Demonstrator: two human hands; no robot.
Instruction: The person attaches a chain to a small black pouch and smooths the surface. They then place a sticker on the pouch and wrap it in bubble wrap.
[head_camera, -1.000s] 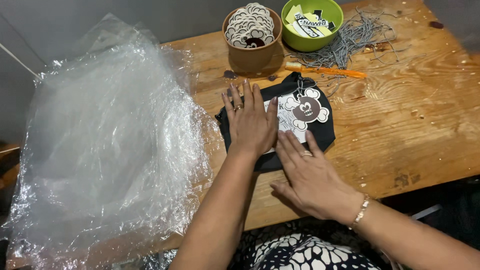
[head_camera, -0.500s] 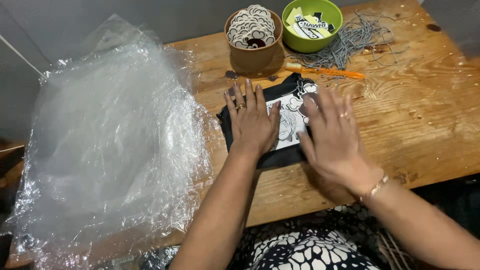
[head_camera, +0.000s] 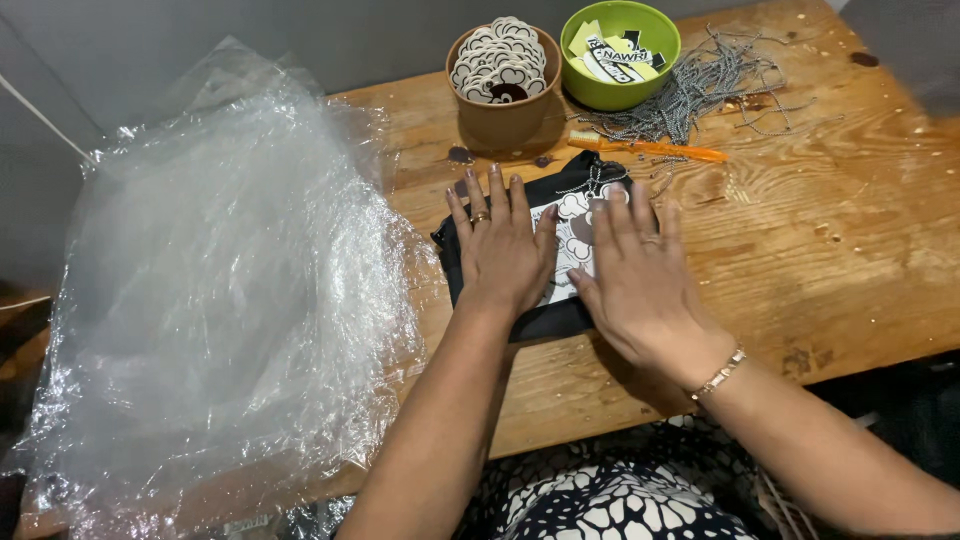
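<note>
A folded black garment (head_camera: 556, 188) with a white cloud-shaped tag (head_camera: 572, 232) on it lies on the wooden table (head_camera: 830, 250). My left hand (head_camera: 500, 245) lies flat on its left half, fingers spread, a ring on one finger. My right hand (head_camera: 640, 275) presses flat on its right half, covering most of the tag. A bracelet circles my right wrist. Both palms are down and neither hand grips anything.
A large heap of clear plastic bags (head_camera: 210, 290) fills the table's left side. Behind the garment stand a brown cup of cloud-shaped tags (head_camera: 503, 85) and a green bowl of printed labels (head_camera: 620, 50). Grey strings (head_camera: 700, 85) and an orange tool (head_camera: 660, 150) lie at the back.
My right hand has slid from the garment's near edge up onto its right half, covering the tag. My left hand has stayed flat in place.
</note>
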